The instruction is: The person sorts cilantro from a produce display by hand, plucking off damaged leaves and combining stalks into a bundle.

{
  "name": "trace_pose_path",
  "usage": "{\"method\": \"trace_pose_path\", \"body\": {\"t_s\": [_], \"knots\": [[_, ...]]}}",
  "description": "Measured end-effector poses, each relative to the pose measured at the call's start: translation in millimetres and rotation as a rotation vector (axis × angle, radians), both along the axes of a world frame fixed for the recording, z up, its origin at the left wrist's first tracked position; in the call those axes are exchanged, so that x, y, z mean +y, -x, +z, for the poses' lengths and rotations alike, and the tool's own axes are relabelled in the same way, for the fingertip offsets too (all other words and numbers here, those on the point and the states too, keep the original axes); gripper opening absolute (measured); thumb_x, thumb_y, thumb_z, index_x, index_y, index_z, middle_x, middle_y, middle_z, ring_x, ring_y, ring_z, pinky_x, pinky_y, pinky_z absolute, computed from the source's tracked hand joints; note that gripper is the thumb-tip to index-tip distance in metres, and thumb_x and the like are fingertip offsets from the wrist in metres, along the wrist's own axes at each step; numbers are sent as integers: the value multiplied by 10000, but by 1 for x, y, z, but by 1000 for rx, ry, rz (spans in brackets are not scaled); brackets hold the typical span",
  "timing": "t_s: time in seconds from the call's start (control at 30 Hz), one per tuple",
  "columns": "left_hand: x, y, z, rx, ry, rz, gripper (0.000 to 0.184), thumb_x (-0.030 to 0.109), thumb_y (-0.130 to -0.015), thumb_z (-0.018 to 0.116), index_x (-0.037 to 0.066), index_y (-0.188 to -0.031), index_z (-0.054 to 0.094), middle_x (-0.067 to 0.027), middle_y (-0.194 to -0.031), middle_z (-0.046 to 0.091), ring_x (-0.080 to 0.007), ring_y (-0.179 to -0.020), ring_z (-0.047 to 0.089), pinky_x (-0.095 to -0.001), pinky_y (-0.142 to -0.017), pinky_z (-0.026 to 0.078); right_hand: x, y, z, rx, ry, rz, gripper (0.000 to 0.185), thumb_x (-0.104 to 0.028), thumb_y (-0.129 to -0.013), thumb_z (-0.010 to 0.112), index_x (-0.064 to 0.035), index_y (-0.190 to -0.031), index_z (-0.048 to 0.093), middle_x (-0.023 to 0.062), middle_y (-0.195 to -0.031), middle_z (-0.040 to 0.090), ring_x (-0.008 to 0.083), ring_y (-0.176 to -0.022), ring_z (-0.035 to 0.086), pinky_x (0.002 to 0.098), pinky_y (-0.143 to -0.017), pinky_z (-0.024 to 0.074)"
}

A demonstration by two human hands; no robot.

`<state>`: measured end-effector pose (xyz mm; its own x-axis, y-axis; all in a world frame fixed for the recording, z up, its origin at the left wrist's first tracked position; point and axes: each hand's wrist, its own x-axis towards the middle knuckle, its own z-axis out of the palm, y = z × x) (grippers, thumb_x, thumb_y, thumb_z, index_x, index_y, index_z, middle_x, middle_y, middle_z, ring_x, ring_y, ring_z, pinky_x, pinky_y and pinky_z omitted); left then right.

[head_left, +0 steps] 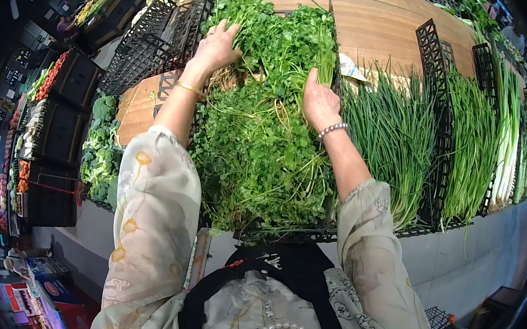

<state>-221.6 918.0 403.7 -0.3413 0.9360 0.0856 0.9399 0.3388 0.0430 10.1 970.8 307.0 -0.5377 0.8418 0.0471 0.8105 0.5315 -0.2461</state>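
Where the display begins on the left, broccoli (104,109) sits near the front edge, with black plastic crates (150,46) farther back. Next comes the left hand (219,47), a gold bangle (191,89) on its wrist, touching the left side of the upright herb bunches (282,36); its fingers are spread apart, thumb away from them, and brownish roots (223,79) show just below the palm. These bunches lie at the far end of the leafy bed, between the two hands, and looser herbs (254,163) fill the nearer part.

On their right side is the right hand (322,101), wearing a beaded bracelet (333,130). One digit points up along the stems, but the others are hidden, so whether it grips anything cannot be told. Beyond it lie a white packet (352,69), long thin chives (393,139), a black divider (444,137), and more green stalks (470,146).

The step in hand looks like gathering or settling the far bunches from both sides. The next move seems to call for light, even pressure from both hands, keeping the stems aligned without crushing leaves or dragging the tangled herbs nearer the person.
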Motion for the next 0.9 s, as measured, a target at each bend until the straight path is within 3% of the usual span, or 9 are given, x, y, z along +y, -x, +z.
{"method": "trace_pose_path", "body": {"t_s": [0.13, 0.17, 0.23, 0.27, 0.33, 0.47, 0.6, 0.63, 0.9], "knots": [[-52, -34, 1, -444, -104, -114, 565, 308, -884, 612, 17, -1338, 442, -165, -1268, 510, -273, -1124, 529, -388, -986, 441, 13, -11, 25, 209, 3, 68, 214, -52, -830, 588, 30, -1014, 514, 176, -753, 634, 268, -722, 655, 358, -542, 534], [-65, -48, 4, -700, -16, -132, 531, 319, -907, 582, -5, -1310, 463, -139, -1162, 581, -247, -1022, 585, -363, -929, 482, 17, -14, 36, 292, 82, 16, 374, -64, -819, 612, 30, -1166, 511, 158, -802, 643, 222, -666, 627, 356, -568, 514], [-83, -68, -12, -1111, 98, -112, 484, 332, -953, 523, -19, -1283, 478, -116, -1057, 618, -217, -944, 616, -343, -860, 511, 18, -27, 54, 545, 167, 52, 388, -96, -786, 614, 27, -1149, 550, 144, -787, 650, 206, -660, 626, 352, -619, 511], [-88, -77, -33, -1346, 5, -88, 470, 336, -963, 511, -21, -1267, 486, -115, -1061, 613, -206, -936, 614, -339, -842, 516, 24, -28, 48, 613, 11, 122, 400, -134, -767, 606, 16, -1138, 584, 121, -733, 641, 170, -641, 609, 318, -626, 492], [-99, -103, -52, -1769, -189, -48, 459, 352, -972, 502, -22, -1238, 499, -128, -1074, 606, -203, -923, 613, -345, -820, 526, -8, -36, 91, 597, 245, 104, 388, -157, -775, 613, 18, -1122, 601, 79, -718, 604, 136, -624, 560, 287, -577, 449], [-108, -130, -70, -2300, -429, -197, 281, 168, -945, 556, -13, -1155, 514, -132, -1013, 631, -258, -933, 644, -397, -813, 563, -53, -39, 85, 631, 476, 126, 418, -149, -833, 609, -2, -1222, 564, 27, -750, 585, 102, -609, 517, 262, -568, 433], [-149, -147, -71, -2193, -484, -122, 259, 18, -940, 489, -13, -1190, 429, -166, -1079, 595, -295, -897, 658, -402, -754, 591, -112, -62, 74, 1002, 615, 201, 360, -184, -903, 587, 44, -1179, 552, 93, -850, 638, 157, -790, 658, 266, -645, 528], [-165, -149, -69, -2113, -501, -88, 305, -3, -933, 490, -5, -1217, 380, -174, -1064, 591, -288, -864, 659, -397, -739, 592, -116, -64, 61, 996, 438, 200, 296, -163, -912, 576, 48, -1119, 586, 97, -892, 651, 159, -838, 651, 289, -684, 525], [-220, -183, -124, -1345, -492, 32, 477, -20, -848, 620, -11, -1254, 370, -85, -927, 519, -120, -749, 591, -235, -608, 534, -193, -83, 20, 1083, 322, 228, 210, -136, -879, 621, 36, -994, 589, 94, -864, 620, 169, -743, 600, 288, -647, 478]]}}
